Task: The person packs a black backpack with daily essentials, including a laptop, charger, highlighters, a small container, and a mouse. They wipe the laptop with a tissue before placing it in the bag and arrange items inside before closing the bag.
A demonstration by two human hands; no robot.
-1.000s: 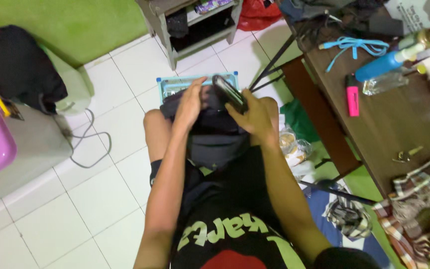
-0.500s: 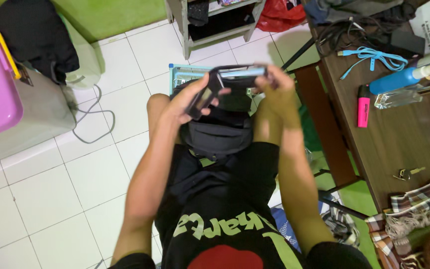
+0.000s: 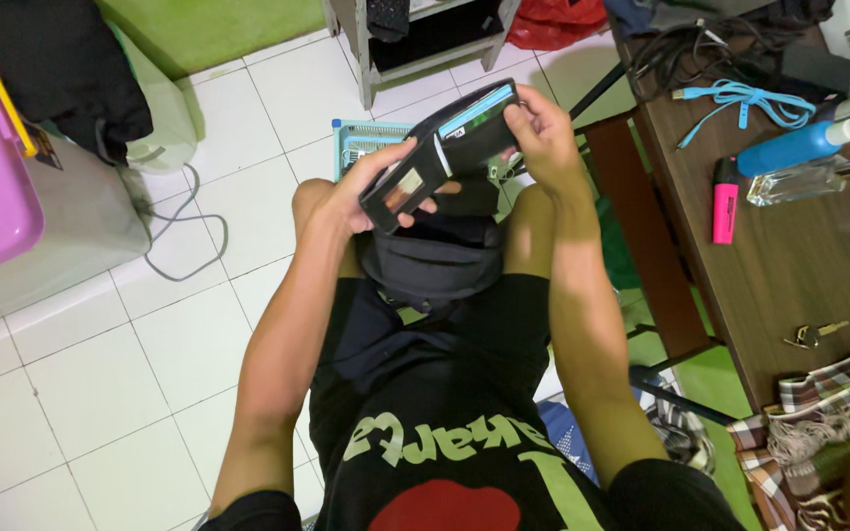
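Down on the white tiled floor sits the person, knees drawn up so the lap makes a shelf. A dark pouch rests in that hollow, just beneath the fingers, where it cannot slide off. Past the fingertips, on the far side, a pale blue basket stands on the tiles. Off to the right of the hands a brown table carries a pink marker and a blue bottle, well apart from the grip. Above the pouch, both hands spread a black wallet open like a book, tilted toward the face so its inside shows. The left hand clasps the lower flap, thumb laid across it. The right hand pinches the upper flap, fingers curled narrow over its edge.
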